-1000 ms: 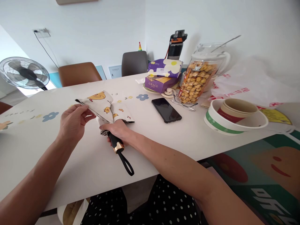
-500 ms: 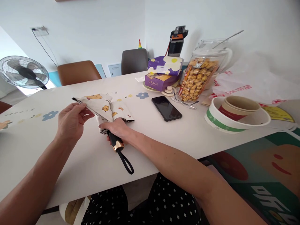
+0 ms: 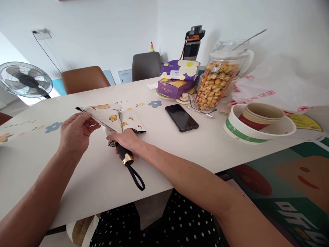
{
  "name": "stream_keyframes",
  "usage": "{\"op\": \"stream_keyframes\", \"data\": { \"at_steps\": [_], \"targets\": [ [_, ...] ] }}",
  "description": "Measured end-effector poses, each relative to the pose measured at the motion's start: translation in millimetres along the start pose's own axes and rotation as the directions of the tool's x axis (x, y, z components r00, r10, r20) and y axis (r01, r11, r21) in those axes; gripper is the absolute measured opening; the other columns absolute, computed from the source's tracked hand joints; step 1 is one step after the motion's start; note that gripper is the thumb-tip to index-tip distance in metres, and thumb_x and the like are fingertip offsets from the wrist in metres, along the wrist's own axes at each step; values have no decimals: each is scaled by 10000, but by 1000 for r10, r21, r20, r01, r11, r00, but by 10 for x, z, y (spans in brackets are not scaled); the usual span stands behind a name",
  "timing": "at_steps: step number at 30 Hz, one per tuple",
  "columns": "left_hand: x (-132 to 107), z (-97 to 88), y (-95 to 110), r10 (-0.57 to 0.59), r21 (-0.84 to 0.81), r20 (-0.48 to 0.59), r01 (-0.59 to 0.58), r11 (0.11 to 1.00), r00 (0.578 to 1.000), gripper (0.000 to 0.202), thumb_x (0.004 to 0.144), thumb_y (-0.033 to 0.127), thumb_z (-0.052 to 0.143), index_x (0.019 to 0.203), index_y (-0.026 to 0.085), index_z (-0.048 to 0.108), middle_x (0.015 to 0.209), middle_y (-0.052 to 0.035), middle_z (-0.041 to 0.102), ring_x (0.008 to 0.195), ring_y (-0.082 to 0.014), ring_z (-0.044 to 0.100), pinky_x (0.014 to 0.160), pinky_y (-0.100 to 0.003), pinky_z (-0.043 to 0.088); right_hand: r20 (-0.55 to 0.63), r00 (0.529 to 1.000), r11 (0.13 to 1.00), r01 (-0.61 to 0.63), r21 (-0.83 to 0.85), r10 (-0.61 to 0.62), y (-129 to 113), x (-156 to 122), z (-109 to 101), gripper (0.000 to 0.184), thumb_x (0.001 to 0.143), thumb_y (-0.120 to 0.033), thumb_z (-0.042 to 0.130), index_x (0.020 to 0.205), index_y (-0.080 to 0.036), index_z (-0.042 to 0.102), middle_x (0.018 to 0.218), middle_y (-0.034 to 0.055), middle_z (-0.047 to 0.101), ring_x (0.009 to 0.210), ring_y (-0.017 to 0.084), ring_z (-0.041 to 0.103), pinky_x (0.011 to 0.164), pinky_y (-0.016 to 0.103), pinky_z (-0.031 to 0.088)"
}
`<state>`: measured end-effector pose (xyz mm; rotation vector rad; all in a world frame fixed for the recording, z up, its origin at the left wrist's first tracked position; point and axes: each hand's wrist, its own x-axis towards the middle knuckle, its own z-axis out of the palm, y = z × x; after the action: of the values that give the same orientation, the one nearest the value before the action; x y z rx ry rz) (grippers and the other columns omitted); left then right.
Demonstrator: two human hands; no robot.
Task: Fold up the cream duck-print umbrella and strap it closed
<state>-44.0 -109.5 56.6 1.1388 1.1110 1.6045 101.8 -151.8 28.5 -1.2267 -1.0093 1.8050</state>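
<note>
A folding umbrella (image 3: pixel 117 118) with cream fabric and yellow cartoon prints lies on the white table (image 3: pixel 108 178). My right hand (image 3: pixel 126 141) is wrapped round its black handle, whose gold ring and black wrist loop (image 3: pixel 135 176) stick out toward me. My left hand (image 3: pixel 74 132) pinches a flap of the canopy fabric at its left edge and holds it stretched out to the left, just above the table.
A black phone (image 3: pixel 181 117) lies right of the umbrella. Behind it stand purple boxes (image 3: pixel 172 87), glasses, a popcorn jar (image 3: pixel 214 85), a black bottle and a plastic bag. Paper bowls (image 3: pixel 259 121) sit at right. Two chairs and a fan (image 3: pixel 25 80) are beyond the table.
My left hand has drawn the fabric flap slightly further left and lower, flattening the fold. My right hand stays on the handle.
</note>
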Motion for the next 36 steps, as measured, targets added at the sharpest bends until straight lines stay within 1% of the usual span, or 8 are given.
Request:
{"op": "stream_keyframes", "data": {
  "at_steps": [8,13,17,22,27,29,32,36],
  "targets": [
    [8,-6,-28,-30,-6,6,30,1000,1000,123,601,164,686,659,101,598,648,-35,612,599,-164,620,547,-281,513,7,1000,1000,1,26,-1,7,12,0,238,678,-243,656,767,-142,460,475,-43,477,325,126,498,277,231,417],
    [-10,6,7,32,1,-26,-32,999,999,117,602,161,684,646,107,590,626,-21,601,574,-144,599,530,-279,512,2,999,998,-40,43,40,-27,-7,-10,243,682,-259,664,762,-135,471,483,-37,488,327,119,493,283,237,428],
    [-24,8,24,69,10,-37,-69,998,997,115,610,164,683,645,112,586,615,-17,597,568,-136,589,540,-287,519,8,1000,998,-27,61,27,-32,-14,-23,246,676,-254,673,767,-131,480,505,-29,502,354,114,510,293,218,429],
    [-34,27,38,64,22,-34,-63,998,997,123,623,183,677,649,123,572,638,-25,604,595,-142,597,538,-278,520,5,999,999,-42,18,42,-42,-24,-25,254,673,-253,666,788,-131,476,494,-33,492,326,125,489,273,246,417],
    [-45,55,60,53,19,-13,-53,998,999,159,628,214,670,640,148,526,736,-36,628,683,-154,612,533,-263,529,-38,998,999,-48,18,49,-30,6,-9,280,664,-253,677,815,-123,479,465,-42,477,328,119,495,286,215,408],
    [-32,50,42,17,30,15,-17,999,1000,127,639,211,634,656,153,523,821,-53,649,723,-170,621,551,-289,543,-46,998,999,-41,12,42,-8,33,-5,298,655,-252,682,833,-113,487,456,-44,474,327,116,492,289,205,402],
    [10,23,-14,-91,68,36,89,994,995,75,632,177,577,692,144,547,898,-80,656,713,-186,628,566,-329,554,-46,999,1000,-6,-1,6,24,55,-4,302,648,-257,675,838,-115,489,448,-41,476,327,119,489,290,208,400],
    [78,-37,-72,-245,6,87,245,969,966,167,596,119,575,762,124,599,892,-83,650,696,-174,627,636,-332,562,-53,998,997,40,-62,-44,32,27,-2,228,653,-248,641,776,-133,487,423,-34,454,348,141,504,283,210,379]
  ]
}}
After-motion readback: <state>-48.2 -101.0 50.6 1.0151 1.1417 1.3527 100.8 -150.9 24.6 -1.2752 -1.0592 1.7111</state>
